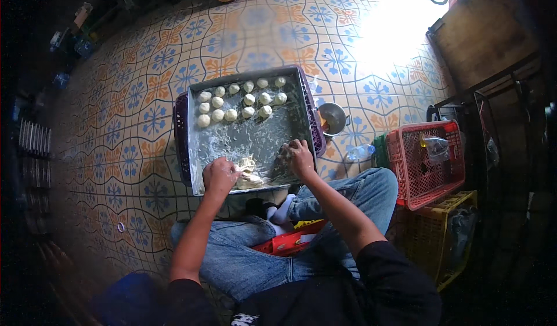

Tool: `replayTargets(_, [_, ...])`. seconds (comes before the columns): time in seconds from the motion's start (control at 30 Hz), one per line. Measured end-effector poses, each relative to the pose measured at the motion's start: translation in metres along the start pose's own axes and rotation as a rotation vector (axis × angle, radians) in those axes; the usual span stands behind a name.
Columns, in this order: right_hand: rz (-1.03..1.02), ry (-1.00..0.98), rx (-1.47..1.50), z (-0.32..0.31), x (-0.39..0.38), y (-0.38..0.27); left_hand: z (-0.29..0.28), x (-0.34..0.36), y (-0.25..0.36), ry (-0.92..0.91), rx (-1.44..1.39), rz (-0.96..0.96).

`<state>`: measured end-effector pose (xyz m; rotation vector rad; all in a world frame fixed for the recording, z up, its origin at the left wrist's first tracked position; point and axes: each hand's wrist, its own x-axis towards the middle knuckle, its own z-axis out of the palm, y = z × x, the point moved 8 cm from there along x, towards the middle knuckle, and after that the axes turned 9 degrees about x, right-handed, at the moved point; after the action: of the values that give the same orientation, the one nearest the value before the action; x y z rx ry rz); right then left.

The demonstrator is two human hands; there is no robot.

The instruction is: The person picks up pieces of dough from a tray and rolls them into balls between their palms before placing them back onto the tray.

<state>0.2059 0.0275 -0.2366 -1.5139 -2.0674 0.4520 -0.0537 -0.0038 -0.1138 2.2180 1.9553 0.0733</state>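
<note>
A black short-sleeved T-shirt (316, 296) bears a white print (245, 319) near six o'clock; faded blue denim jeans (232, 247), pale sock (282, 213).

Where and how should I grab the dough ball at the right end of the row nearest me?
I'd pinch that dough ball lightly across its rounded sides, coming from the near right, since its neighbours in the grey tray sit to its left and beyond it.
</note>
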Motion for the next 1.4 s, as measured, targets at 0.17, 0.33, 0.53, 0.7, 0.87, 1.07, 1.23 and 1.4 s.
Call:
replayTargets(0.17, [0.055,0.013,0.044,0.006,0.004,-0.001,-0.006,-0.006,0.004,-0.053,0.127,0.019])
replayTargets(0.33, [-0.1,0.011,-0.08,0.017,0.004,0.008,-0.013,-0.015,0.019,-0.197,0.138,-0.053])
replayTargets(0.53, [-0.179,-0.118,0.082,0.012,-0.002,-0.006,-0.049,-0.033,0.04,-0.067,0.094,-0.006])
replayTargets(0.7, [-0.117,-0.103,0.105,0.001,0.0,-0.007,-0.072,-0.035,0.047,0.051,0.009,0.028])
replayTargets(0.87, [-0.021,-0.098,0.067,0.003,0.006,-0.013,-0.069,-0.038,0.047,-0.015,-0.087,-0.04])
replayTargets(1.07, [-0.158,-0.019,0.049,0.016,0.009,-0.001,-0.042,-0.035,0.058,0.005,-0.358,0.0])
replayTargets(1.23, [0.506,0.274,0.705,0.011,0.008,0.031,0.056,-0.013,0.06,-0.319,-1.251,-0.191])
replayTargets(1.4, [0.566,-0.036,1.323,-0.004,-0.01,-0.062,0.098,-0.013,0.073,-0.306,-2.102,-0.656])
